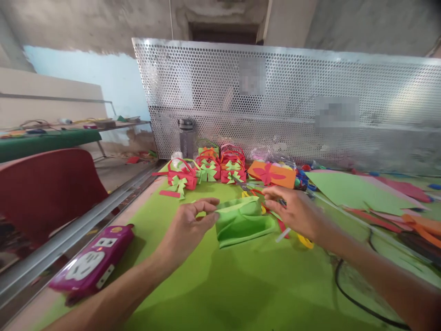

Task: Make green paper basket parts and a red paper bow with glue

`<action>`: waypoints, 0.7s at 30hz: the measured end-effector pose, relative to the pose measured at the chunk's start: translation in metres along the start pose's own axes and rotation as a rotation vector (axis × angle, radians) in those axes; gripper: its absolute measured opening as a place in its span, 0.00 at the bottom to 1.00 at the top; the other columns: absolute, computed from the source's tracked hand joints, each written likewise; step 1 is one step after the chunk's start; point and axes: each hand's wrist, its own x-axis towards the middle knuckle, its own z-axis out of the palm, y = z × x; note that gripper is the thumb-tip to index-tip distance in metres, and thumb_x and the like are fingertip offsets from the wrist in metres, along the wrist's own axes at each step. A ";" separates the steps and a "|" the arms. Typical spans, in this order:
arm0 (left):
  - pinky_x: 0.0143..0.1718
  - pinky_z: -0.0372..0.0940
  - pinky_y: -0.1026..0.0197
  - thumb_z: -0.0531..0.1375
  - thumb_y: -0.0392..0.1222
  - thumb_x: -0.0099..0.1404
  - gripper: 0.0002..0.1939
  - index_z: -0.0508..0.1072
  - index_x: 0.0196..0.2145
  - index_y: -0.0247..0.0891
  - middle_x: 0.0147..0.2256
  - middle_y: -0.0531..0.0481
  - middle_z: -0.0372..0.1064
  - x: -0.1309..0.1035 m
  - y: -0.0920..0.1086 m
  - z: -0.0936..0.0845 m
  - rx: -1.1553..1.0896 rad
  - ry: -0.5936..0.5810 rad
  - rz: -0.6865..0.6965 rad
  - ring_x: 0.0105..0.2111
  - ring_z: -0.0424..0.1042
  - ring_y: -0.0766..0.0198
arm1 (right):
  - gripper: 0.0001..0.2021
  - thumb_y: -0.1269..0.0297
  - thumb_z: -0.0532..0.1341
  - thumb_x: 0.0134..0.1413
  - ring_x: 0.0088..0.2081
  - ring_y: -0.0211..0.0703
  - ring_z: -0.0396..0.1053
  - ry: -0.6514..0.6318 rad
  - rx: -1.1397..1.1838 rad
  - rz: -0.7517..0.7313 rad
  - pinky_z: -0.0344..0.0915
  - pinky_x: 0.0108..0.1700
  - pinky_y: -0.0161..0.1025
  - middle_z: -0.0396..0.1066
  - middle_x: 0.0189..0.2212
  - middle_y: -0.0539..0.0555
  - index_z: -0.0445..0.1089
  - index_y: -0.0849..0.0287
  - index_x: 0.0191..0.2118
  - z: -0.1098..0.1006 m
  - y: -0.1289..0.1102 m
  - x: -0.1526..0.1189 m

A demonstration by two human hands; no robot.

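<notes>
A small green paper bag (pixel 241 223), folded with its open side facing me, is held just above the green table top. My left hand (pixel 195 223) pinches its left upper edge between thumb and fingers. Close to the bag's right upper corner, my right hand (pixel 292 207) has its thumb and fingertips drawn together; what they hold, if anything, is too unclear to tell. Behind those fingertips lie scissors (pixel 245 187) with orange handles, partly hidden. Finished-looking red paper bags (pixel 208 171) with light green bows stand in rows beyond.
A purple power strip (pixel 94 262) lies at the left edge. An orange box (pixel 284 175) with a red bow, a grey bottle (pixel 187 140) and green paper sheets (pixel 347 191) are farther back. A black cable (pixel 354 294) curves at right. A perforated metal panel (pixel 292 82) closes off the back.
</notes>
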 end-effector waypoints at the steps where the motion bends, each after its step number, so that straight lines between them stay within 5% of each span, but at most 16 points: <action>1: 0.46 0.59 0.55 0.58 0.45 0.56 0.09 0.70 0.25 0.37 0.52 0.45 0.64 0.001 0.000 0.000 0.001 0.002 0.004 0.51 0.64 0.51 | 0.13 0.60 0.54 0.56 0.38 0.48 0.73 0.014 0.016 -0.016 0.67 0.38 0.42 0.76 0.38 0.55 0.68 0.56 0.44 0.001 -0.002 0.000; 11: 0.45 0.60 0.55 0.52 0.43 0.62 0.09 0.64 0.26 0.39 0.52 0.43 0.65 0.000 -0.003 -0.003 0.231 0.068 0.168 0.47 0.67 0.54 | 0.12 0.65 0.49 0.61 0.44 0.43 0.70 0.209 0.167 -0.183 0.65 0.45 0.39 0.73 0.42 0.56 0.66 0.59 0.46 0.007 -0.010 0.003; 21: 0.50 0.58 0.49 0.51 0.44 0.62 0.08 0.63 0.28 0.39 0.56 0.42 0.60 0.000 -0.004 -0.001 0.322 0.020 0.177 0.49 0.66 0.52 | 0.11 0.64 0.52 0.60 0.46 0.43 0.67 0.156 0.287 -0.268 0.64 0.48 0.42 0.71 0.42 0.56 0.67 0.59 0.44 0.007 -0.015 -0.001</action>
